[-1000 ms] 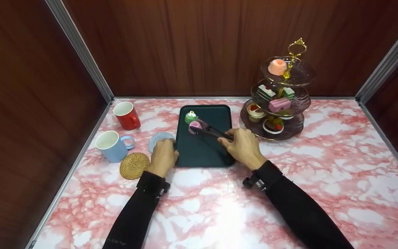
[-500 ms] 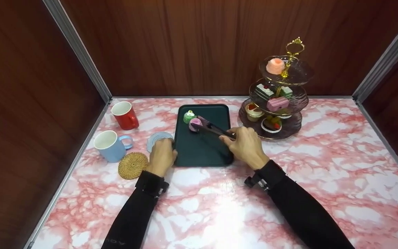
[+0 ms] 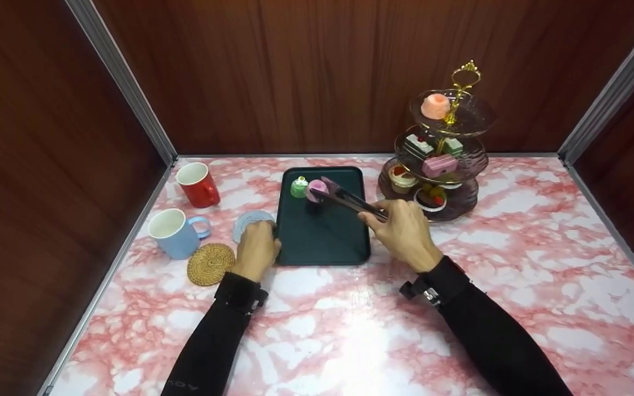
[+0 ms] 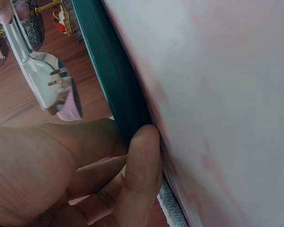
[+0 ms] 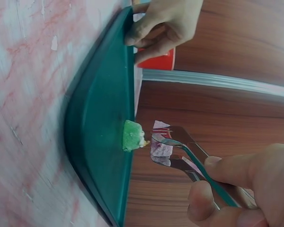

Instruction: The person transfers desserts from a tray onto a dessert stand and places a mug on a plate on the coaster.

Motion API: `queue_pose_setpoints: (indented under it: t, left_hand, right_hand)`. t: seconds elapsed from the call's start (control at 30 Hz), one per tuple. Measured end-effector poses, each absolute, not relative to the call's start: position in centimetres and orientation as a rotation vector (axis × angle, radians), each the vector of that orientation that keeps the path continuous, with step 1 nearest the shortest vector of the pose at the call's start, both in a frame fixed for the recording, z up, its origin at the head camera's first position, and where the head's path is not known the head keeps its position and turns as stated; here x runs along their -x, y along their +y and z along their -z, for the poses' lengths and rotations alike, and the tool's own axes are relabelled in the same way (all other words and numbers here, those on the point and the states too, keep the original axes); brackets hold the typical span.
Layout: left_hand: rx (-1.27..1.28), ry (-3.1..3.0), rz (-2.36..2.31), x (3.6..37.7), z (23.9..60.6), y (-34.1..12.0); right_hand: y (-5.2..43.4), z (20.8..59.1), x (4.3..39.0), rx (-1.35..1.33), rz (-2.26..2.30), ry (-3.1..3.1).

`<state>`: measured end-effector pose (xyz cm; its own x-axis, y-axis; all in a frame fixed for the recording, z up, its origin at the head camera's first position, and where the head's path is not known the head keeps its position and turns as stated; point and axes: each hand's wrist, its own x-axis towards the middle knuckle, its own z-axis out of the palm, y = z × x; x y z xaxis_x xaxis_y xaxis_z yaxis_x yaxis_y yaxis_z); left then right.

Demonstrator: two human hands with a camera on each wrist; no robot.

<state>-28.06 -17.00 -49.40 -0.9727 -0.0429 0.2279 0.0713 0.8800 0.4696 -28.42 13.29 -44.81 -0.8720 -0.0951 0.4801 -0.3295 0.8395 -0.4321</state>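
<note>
My left hand (image 3: 257, 250) pinches the left edge of a dark green tray (image 3: 325, 242), thumb and finger on its rim in the left wrist view. With my right hand (image 3: 403, 234) I hold metal tongs (image 3: 353, 202). Their tips clasp a small pink cake (image 5: 161, 146), raised above the tray in the right wrist view. A green cake with a white top (image 3: 299, 188) stands on the tray near its far left corner, just left of the pink one in the head view.
Right of the tray stands a three-tier glass stand (image 3: 468, 203) with several cakes and a gold handle. On the left are a red mug (image 3: 200, 190), a light blue mug (image 3: 176, 239), a woven coaster (image 3: 211, 264) and a pale blue coaster (image 3: 251, 220). Wooden panels (image 3: 306, 77) enclose the table.
The tongs and the pink cake have risen from the tray and shifted a little right, away from the green cake. My left hand stays on the tray's edge.
</note>
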Motion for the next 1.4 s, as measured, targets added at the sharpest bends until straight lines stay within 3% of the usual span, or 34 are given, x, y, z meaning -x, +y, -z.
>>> queue_pose_setpoints:
  t: [0.63,1.4]
  left_hand:
    - [0.014,-2.845,0.714,28.1,49.5,-17.0]
    - [0.014,-2.828,0.717,28.0,49.4,-16.9]
  right_hand:
    - [17.7,40.5,25.5,-0.35,-0.693,-2.342]
    - [22.6,36.3,23.4,-0.172,-0.816,-2.194]
